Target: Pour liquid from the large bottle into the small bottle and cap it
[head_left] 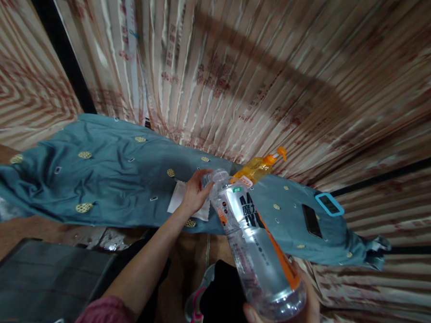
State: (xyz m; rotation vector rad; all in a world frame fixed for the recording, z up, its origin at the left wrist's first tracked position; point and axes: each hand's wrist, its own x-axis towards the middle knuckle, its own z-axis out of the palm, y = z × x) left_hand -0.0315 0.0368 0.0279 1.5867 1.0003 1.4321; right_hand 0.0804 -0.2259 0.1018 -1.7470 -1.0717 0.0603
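Observation:
My right hand (307, 306) grips a large clear plastic bottle (259, 250) near its base. The bottle has a silver and orange label and tilts so that its uncapped neck points away from me, up and to the left. Close to that neck, the fingers of my left hand (195, 192) are closed on a small clear plastic piece (206, 179); its exact kind is hard to make out. Just beyond the bottle's mouth is a yellow pump bottle (254, 170) with an orange pump head. Beneath my left hand lies a white paper sheet (176, 198).
A teal cloth (121, 176) with a pineapple print covers the narrow table. To the right lie a dark phone (311, 220) and a blue-framed device (329, 204). Pleated curtains (220, 75) hang right behind the table. A dark grey seat or box (43, 278) stands at lower left.

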